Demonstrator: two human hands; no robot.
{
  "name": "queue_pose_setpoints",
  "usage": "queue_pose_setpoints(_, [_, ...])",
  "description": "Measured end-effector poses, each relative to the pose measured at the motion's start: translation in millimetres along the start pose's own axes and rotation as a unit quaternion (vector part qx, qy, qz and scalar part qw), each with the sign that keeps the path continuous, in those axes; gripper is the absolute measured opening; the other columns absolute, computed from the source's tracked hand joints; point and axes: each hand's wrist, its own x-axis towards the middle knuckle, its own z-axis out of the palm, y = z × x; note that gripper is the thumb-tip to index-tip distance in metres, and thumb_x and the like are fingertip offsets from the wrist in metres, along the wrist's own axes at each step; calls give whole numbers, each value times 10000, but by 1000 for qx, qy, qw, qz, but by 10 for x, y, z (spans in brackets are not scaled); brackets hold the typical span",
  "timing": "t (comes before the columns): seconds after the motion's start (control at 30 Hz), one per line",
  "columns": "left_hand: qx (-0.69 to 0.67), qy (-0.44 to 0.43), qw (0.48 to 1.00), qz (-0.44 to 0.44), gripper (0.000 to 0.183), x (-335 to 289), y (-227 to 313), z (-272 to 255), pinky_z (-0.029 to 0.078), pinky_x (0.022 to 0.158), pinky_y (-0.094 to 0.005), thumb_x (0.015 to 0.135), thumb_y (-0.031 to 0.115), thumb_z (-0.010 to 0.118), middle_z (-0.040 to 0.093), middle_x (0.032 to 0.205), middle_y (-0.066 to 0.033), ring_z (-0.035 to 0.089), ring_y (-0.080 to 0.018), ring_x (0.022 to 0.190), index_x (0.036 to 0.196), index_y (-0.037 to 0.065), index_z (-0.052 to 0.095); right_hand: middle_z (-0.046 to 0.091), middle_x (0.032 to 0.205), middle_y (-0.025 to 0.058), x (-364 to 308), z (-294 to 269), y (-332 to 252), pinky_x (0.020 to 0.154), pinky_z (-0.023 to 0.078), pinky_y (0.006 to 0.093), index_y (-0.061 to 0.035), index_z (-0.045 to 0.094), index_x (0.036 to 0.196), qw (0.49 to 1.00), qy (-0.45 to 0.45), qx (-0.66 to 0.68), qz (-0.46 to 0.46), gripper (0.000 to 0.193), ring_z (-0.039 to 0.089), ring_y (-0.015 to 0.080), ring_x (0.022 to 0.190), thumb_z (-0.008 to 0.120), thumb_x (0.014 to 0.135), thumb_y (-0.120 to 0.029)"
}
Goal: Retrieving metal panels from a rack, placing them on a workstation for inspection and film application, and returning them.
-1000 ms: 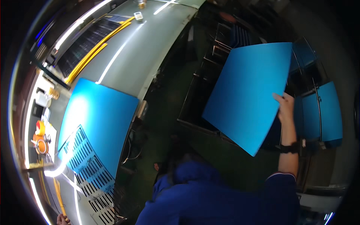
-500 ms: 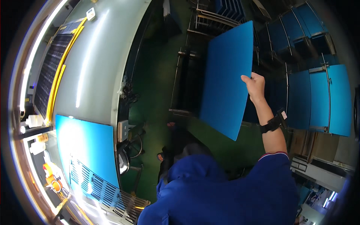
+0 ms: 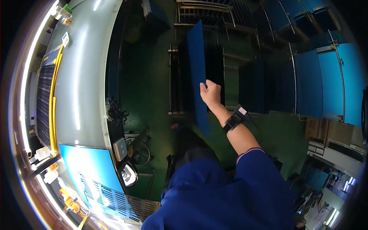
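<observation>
My right hand point(image 3: 211, 94) grips a thin, flat blue panel point(image 3: 197, 57) by its right-hand edge, fingers closed around it. The panel is turned nearly edge-on, so it looks like a narrow upright strip. It overlaps a dark metal rack point(image 3: 170, 82) holding dark upright sheets; whether its lower edge touches the rack I cannot tell. A black strap with a small device point(image 3: 234, 120) circles my right wrist. My left hand does not show.
On the left runs a long pale workbench point(image 3: 90, 69) with another blue panel point(image 3: 90, 157) on it. A round mirror-like magnifier point(image 3: 129, 174) stands by its edge. Racks of blue panels point(image 3: 309, 82) line the right. A slatted rack point(image 3: 205, 5) stands beyond.
My right hand has moved left, bringing the blue panel with it. The panel has swung from showing its broad face to nearly edge-on. The whole view has shifted slightly.
</observation>
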Motion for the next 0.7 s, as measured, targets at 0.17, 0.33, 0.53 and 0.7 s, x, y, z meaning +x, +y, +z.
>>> queue_pose_setpoints(0.17, [21,-2,1000,0,222,85,26,-80,473,537,-259,926,236,514,623,807,-78,601,-158,665,950,44,624,504,543,210,-39,194,63,463,413,406,5,481,633,999,-3,-17,30,224,558,391,551,626,784,-75])
queue_pose_setpoints(0.33, [31,-1,1000,5,222,153,45,-115,474,545,-262,929,235,510,622,810,-80,600,-161,673,949,45,623,514,537,201,-54,326,157,460,424,397,-2,486,634,999,16,-21,34,215,564,380,537,620,787,-68])
queue_pose_setpoints(0.53, [39,-1,999,9,222,225,97,-133,476,556,-265,932,235,505,620,813,-83,600,-164,682,947,46,621,518,543,204,-77,451,261,468,430,413,-8,485,635,999,32,-4,30,212,566,383,547,620,786,-70])
queue_pose_setpoints(0.7, [41,2,999,10,222,305,147,-157,477,564,-268,934,234,501,619,816,-85,600,-167,689,946,47,620,525,552,211,-103,477,223,489,444,434,-12,495,641,999,16,-16,44,197,572,398,575,618,783,-70])
